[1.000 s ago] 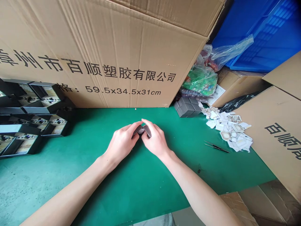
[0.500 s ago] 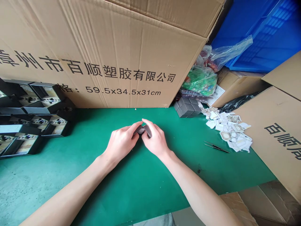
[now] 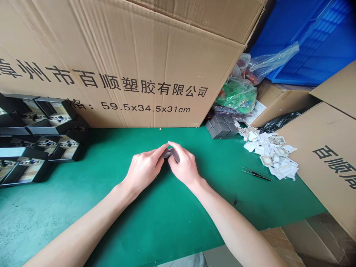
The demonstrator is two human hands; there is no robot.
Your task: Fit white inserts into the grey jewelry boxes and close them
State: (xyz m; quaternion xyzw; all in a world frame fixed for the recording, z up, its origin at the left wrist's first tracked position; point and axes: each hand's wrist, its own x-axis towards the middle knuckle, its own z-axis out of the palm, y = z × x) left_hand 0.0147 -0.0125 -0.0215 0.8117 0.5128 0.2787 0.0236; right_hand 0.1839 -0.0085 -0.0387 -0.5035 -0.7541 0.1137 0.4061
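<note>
Over the middle of the green table, my left hand and my right hand meet at their fingertips. Both are closed around a small dark grey box. Fingers cover most of it, so whether it is one piece or two separate parts is hidden. Dark grey faces show beside each thumb, with a lighter grey patch between them. Similar small grey boxes are stacked by the cardboard carton, to the right beyond my hands.
Behind stands a large printed carton. Open black boxes are stacked at left. To the right lie tweezers, a heap of white scraps and plastic bags. A blue crate and another carton border that side.
The grey box has shifted slightly between my fingers, showing less of the light patch. My hands and arms stay almost in place.
</note>
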